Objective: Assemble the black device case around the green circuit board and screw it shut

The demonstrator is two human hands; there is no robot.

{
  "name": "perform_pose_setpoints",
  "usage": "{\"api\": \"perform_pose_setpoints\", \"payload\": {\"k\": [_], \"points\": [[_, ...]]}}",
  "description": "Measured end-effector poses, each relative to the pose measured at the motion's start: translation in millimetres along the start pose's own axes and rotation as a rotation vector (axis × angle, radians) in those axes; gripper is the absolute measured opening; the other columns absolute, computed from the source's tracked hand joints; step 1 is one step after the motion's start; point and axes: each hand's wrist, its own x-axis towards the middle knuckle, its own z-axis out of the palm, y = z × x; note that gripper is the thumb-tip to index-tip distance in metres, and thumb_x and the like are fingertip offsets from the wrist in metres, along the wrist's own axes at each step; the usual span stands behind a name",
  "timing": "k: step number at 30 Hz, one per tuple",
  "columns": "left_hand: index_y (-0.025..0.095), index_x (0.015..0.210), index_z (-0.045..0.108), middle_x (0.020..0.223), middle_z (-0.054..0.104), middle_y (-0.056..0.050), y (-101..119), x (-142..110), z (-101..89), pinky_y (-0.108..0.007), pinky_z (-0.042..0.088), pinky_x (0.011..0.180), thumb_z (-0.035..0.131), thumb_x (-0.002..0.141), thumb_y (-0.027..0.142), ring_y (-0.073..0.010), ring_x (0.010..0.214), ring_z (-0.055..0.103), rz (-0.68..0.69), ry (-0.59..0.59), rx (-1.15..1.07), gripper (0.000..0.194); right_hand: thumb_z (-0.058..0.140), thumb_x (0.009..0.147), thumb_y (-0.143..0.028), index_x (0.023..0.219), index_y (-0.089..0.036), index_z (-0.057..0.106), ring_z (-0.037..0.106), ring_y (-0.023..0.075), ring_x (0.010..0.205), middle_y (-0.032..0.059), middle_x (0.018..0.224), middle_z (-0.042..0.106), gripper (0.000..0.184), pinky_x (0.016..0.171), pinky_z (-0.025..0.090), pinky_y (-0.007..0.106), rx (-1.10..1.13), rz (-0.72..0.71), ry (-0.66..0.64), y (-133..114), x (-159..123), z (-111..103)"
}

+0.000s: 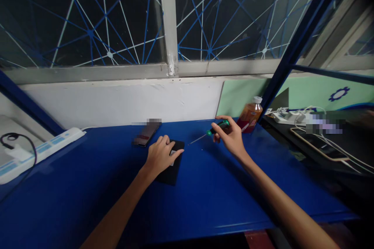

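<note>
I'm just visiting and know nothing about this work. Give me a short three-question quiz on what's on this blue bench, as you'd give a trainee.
1. True or false: the right hand grips a green-handled screwdriver with a thin metal shaft.
2. What lies under the left hand? A) flat black rectangular device B) white power strip C) clear plastic bottle of amber liquid
3. Fill in: the dark phone-like slab lies on the blue tabletop just ____ the left hand, nearer the wall.

Key
1. True.
2. A; the hand rests flat on it.
3. Beyond; the two look apart.
</note>
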Motion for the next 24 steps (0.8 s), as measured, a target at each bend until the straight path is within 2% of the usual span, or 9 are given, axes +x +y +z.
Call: {"api": "perform_pose_setpoints", "payload": {"k": [3,6,8,13,18,22,24], "points": [[0.024,0.113,0.067,0.121,0.062,-0.011,-5.8,-0.6,3.9,-0.042,0.045,0.089,0.052,0.093,0.040,-0.0283,0.112,0.056,0.170,-0.095,-0.060,0.030,0.069,0.078,-0.046,0.104,-0.021,0.054,0.056,0.0145,0.037,-0.0075,0.046,0.053,0.039,0.039,0.043,0.026,0.000,0.002,0.005,-0.2,0.1,0.3],[0.023,0.125,0.060,0.131,0.059,-0.009,-11.0,-2.0,8.8,-0.047,0.038,0.100,0.047,0.096,0.039,-0.0275,0.124,0.050,0.183,-0.187,-0.100,0.035,0.069,0.078,-0.046,0.103,-0.021,0.054,0.056,0.0145,0.037,-0.0073,0.046,0.053,0.038,0.039,0.043,0.026,-0.002,0.001,0.000,-0.5,-0.5,0.8],[0.024,0.126,0.059,0.131,0.059,-0.009,-12.4,-2.5,10.1,-0.048,0.038,0.099,0.045,0.096,0.043,-0.0279,0.124,0.051,0.155,-0.209,-0.100,0.038,0.069,0.079,-0.045,0.103,-0.022,0.055,0.056,0.0145,0.037,-0.0072,0.046,0.054,0.037,0.039,0.043,0.026,-0.005,0.001,-0.007,-0.5,-0.9,0.9],[0.027,0.121,0.063,0.124,0.063,-0.009,-12.0,-1.1,5.9,-0.042,0.040,0.089,0.043,0.097,0.047,-0.0276,0.115,0.056,0.149,-0.180,-0.054,0.037,0.069,0.080,-0.044,0.104,-0.022,0.054,0.056,0.0148,0.038,-0.0071,0.047,0.054,0.036,0.040,0.043,0.026,-0.015,-0.003,-0.005,-0.6,-0.8,-0.2],[0.018,0.117,0.065,0.108,0.067,-0.015,-12.0,-1.7,2.1,-0.042,0.039,0.082,0.049,0.087,0.061,-0.0306,0.097,0.058,0.118,-0.118,0.087,0.055,0.068,0.080,-0.043,0.105,-0.022,0.054,0.056,0.0145,0.039,-0.0070,0.047,0.054,0.036,0.040,0.043,0.026,-0.019,-0.015,0.020,-1.6,-0.1,-1.5],[0.012,0.096,0.072,0.092,0.067,-0.017,-8.1,-1.5,0.8,-0.045,0.040,0.079,0.051,0.086,0.060,-0.0330,0.090,0.057,0.028,-0.060,0.172,0.054,0.068,0.080,-0.043,0.105,-0.021,0.054,0.056,0.0144,0.039,-0.0074,0.047,0.053,0.036,0.040,0.043,0.025,-0.015,-0.027,0.035,-0.6,0.8,-2.4],[0.011,0.089,0.073,0.097,0.066,-0.019,-3.6,-0.5,-0.6,-0.047,0.039,0.081,0.049,0.089,0.056,-0.0347,0.094,0.057,0.002,-0.037,0.189,0.050,0.068,0.080,-0.043,0.105,-0.021,0.054,0.056,0.0139,0.038,-0.0078,0.047,0.053,0.036,0.039,0.043,0.025,-0.008,-0.035,0.040,0.7,1.5,-3.1]]}}
